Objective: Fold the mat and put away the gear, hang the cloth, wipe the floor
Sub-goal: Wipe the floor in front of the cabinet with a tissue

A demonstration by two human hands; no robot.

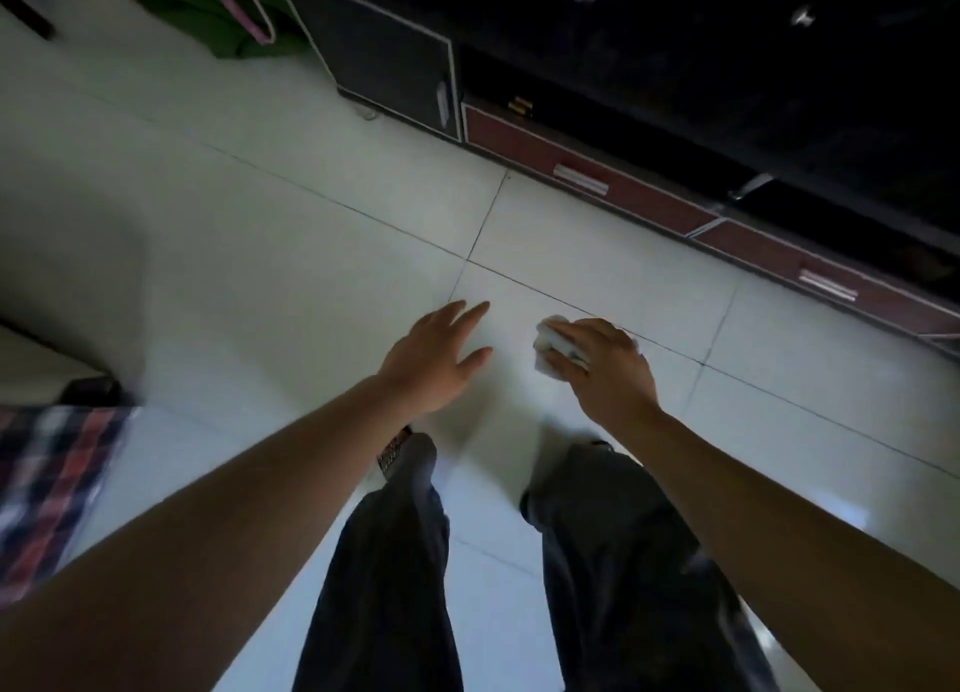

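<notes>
The person wears loose, dark grey trousers [395, 561], wide in the leg and bunched at the hems. The left hand [434, 361], right hand [605, 366] and both forearms [234, 509] are bare. At the left hem shows blurred footwear [393, 452] with a brownish pattern.

Bare tile floor [234, 213] wide open ahead & left of us. Dark cabinet [384, 67] + red-brown drawers [613, 192] wall off far/right side. Plaid fabric [47, 488] blocks near left. Narrow gap btwn our left hand [434, 361] & right hand [610, 374] gripping white cloth [549, 339].
</notes>
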